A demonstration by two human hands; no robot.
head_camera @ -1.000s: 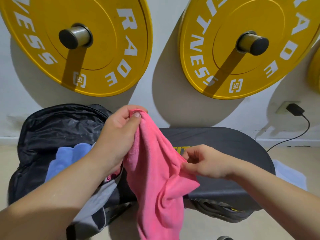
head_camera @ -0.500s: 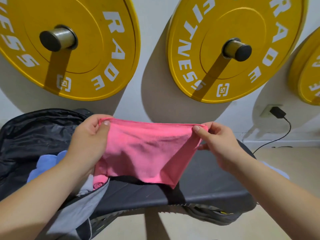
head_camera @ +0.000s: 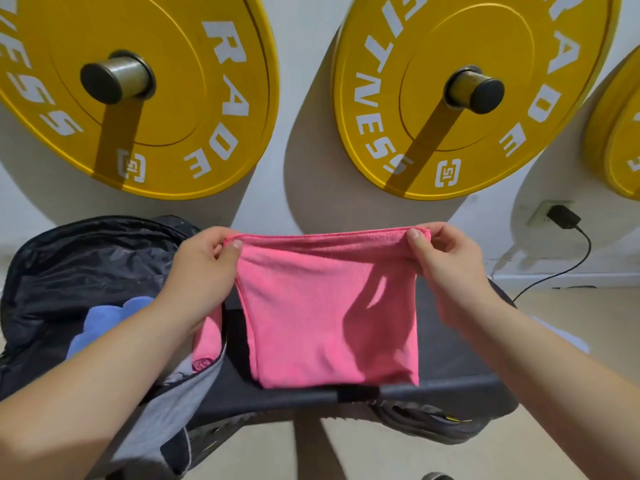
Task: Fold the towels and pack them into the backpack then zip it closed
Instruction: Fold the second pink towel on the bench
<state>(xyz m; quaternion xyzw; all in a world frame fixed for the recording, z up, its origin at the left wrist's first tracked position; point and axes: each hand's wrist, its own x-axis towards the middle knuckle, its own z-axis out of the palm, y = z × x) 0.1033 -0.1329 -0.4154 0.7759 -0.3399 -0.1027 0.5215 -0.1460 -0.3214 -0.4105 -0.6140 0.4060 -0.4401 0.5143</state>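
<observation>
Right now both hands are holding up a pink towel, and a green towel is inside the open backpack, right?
Not quite: the head view shows a blue towel, not a green one, inside the open backpack. The left hand and right hand do hold up the pink towel.

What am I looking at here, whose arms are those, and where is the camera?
No machine here: a person works with bare hands, and one camera worn on the head looks down at them. The left hand and right hand each pinch a top corner of a pink towel, holding it spread over a dark padded bench. On the left sits an open backpack with a blue towel inside. Yellow weight plates hang on the wall behind.
</observation>
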